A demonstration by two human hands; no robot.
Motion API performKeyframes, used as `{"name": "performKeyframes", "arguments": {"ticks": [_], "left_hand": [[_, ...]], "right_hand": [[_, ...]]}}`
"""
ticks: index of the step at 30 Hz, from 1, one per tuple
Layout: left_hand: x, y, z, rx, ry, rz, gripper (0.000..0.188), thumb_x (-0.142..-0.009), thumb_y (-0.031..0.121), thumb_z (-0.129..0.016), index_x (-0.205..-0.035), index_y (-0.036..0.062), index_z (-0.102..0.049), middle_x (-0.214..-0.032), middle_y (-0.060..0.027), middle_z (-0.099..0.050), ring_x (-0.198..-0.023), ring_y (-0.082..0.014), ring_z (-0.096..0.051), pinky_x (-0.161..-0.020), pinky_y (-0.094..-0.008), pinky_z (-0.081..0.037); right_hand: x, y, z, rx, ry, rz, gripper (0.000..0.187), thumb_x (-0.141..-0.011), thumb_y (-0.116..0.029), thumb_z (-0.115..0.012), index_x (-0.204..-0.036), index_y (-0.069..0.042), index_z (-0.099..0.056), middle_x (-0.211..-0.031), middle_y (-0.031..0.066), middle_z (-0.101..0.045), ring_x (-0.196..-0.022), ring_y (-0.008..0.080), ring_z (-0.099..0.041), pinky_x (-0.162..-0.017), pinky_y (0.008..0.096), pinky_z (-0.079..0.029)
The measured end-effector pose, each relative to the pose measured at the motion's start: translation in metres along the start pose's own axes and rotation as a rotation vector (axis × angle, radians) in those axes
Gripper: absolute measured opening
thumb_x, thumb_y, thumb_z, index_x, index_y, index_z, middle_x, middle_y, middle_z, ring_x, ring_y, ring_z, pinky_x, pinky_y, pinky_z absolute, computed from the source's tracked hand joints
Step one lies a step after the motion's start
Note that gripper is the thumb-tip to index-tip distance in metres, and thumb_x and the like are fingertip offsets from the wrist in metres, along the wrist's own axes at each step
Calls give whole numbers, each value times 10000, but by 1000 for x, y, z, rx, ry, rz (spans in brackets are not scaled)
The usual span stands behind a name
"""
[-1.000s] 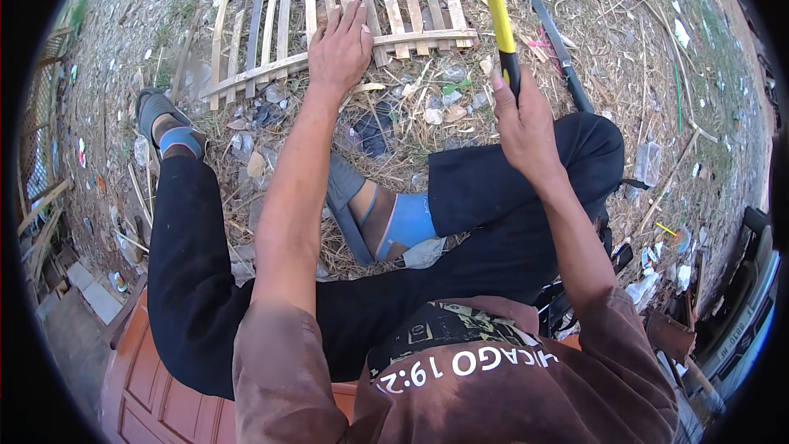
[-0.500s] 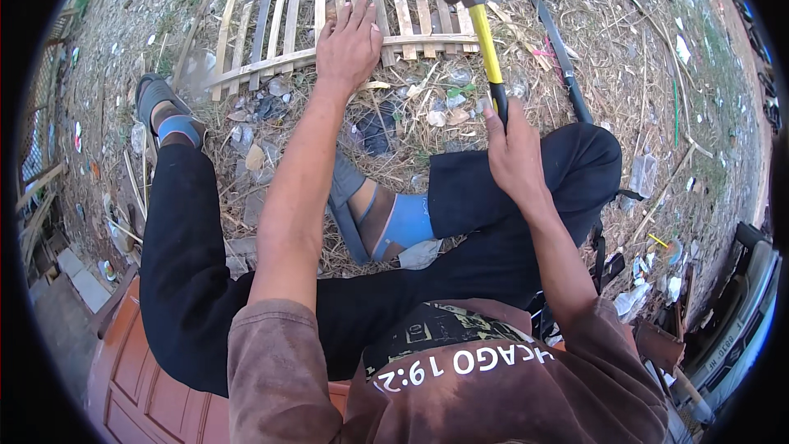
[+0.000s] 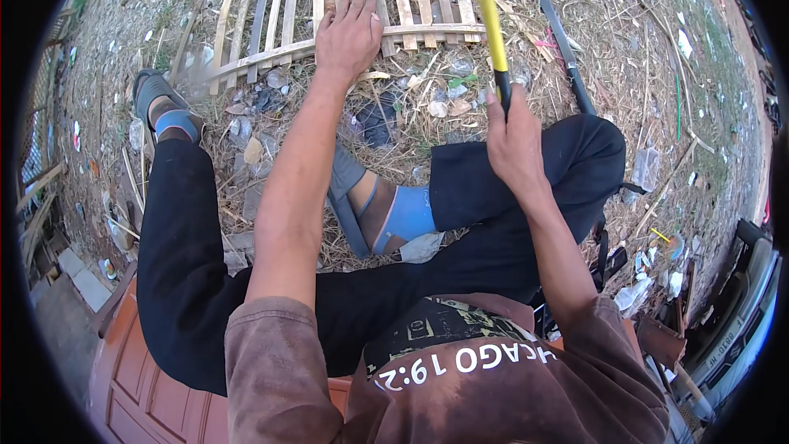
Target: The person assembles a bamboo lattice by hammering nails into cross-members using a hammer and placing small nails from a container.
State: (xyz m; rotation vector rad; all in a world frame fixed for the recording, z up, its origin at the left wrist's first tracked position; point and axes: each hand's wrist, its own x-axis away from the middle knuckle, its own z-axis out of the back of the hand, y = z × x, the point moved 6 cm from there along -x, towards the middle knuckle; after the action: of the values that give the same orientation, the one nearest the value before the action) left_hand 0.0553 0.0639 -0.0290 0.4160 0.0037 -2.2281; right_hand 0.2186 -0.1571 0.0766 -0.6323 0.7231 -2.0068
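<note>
My right hand (image 3: 515, 136) is wrapped round the black grip of a claw hammer (image 3: 492, 29). The hammer stands raised, its yellow shaft upward and its metal head above the right end of a wooden slat panel (image 3: 271, 56). That panel is made of several thin, pale slats fixed across a slightly curved cross strip, with its far end cut off by the picture's top edge. My left hand (image 3: 349, 39) lies palm down over the cross strip, fingers stretched forward along the slats. Whatever is under that palm is hidden.
A long blade with a black handle (image 3: 563, 48) lies on the ground right of the hammer. Dry straw, wood chips and plastic scraps litter the ground. My legs (image 3: 526, 173) are bent before me, sandalled feet near the panel. An orange-brown panelled board (image 3: 156, 370) is beneath me.
The hammer and my right hand have shifted slightly upward in the view. My left hand and the panel also appear a little higher; the left hand keeps its place on the slats.
</note>
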Motion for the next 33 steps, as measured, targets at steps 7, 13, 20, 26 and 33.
{"name": "performKeyframes", "arguments": {"ticks": [7, 13, 20, 26, 33], "left_hand": [[5, -7, -3, -49, 8, 10, 457, -1021, 310, -390, -1399, 120, -564, -1512, -70, -495, -1386, -271, -476, -1100, -473, -421], [-3, 2, -3, -38, -34, 9, 490, -1025, 329, -356, -1435, 123, -528, -1552, -53, -450, -1405, -267, -454, -1113, -476, -408], [11, -13, -9, -56, -93, 63, 504, -1027, 337, -342, -1463, 137, -497, -1578, -44, -413, -1438, -258, -410, -1153, -468, -364], [-3, 4, -10, -72, -106, 17, 513, -1024, 338, -349, -1480, 140, -476, -1584, -40, -406, -1440, -249, -406, -1158, -467, -358], [7, -6, -10, -75, -66, 24, 504, -1023, 341, -358, -1461, 141, -505, -1567, -41, -434, -1433, -245, -418, -1154, -469, -362]], "right_hand": [[-10, -35, 22, -44, -10, 74, 275, -1046, -234, -543, -929, -7, -439, -581, 209, -530, -512, 437, -555, -481, 487, -387], [16, 14, -26, -61, 59, 112, 222, -1031, -183, -556, -970, 6, -458, -573, 212, -525, -524, 452, -577, -483, 497, -401], [2, -70, 33, -145, 64, 180, 233, -1035, -208, -575, -977, 5, -497, -554, 143, -514, -446, 317, -541, -457, 419, -378], [14, 2, -16, 31, 53, 52, 186, -1011, -143, -555, -1003, 22, -468, -607, 252, -554, -563, 483, -591, -525, 522, -437], [13, -47, 8, -188, 79, 69, 253, -1054, -235, -529, -976, -5, -458, -581, 184, -514, -482, 393, -547, -477, 453, -396]]}}
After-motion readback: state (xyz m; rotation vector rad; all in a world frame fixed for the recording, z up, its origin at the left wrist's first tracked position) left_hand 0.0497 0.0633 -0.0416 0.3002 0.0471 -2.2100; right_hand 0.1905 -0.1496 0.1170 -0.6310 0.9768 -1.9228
